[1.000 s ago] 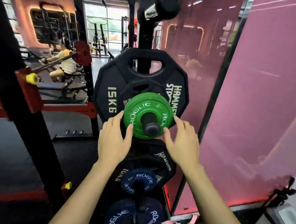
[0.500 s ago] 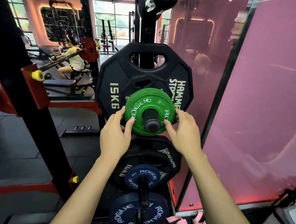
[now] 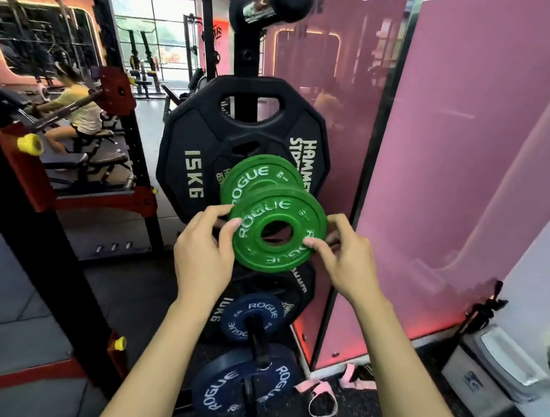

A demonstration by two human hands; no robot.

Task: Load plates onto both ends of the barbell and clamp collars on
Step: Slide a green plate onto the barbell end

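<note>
Both forearms reach up from the bottom edge and converge on a small green plate (image 3: 276, 232), held in front of the weight rack a little below the centre of the view. The left hand (image 3: 204, 256) sits at the plate's 9 o'clock: its thumb lies across the front face by the white "ROGUE" lettering, and its fingers curl behind the rim, so it is closed on the plate's left edge. The right hand (image 3: 346, 263) takes the plate at 3 o'clock, thumb pressed to the face beside the centre hole, index finger hooked over the upper right rim, the other fingers tucked behind. The wrists are roughly level and the palms face each other, with the plate tilted so its face looks down toward the camera. Its centre hole is open, with nothing through it. Just behind it at 11 o'clock, a second green plate (image 3: 259, 180) of the same kind stays against the rack, overlapping the front of a large black 15 KG plate (image 3: 202, 147). Below the held plate, at 6 o'clock, two blue plates hang on lower pegs, a smaller one (image 3: 249, 316) above a larger one (image 3: 245, 385). A pink strap (image 3: 322, 398) lies on the floor at about 5 o'clock, by the foot of the pink wall panel (image 3: 473, 160).
</note>
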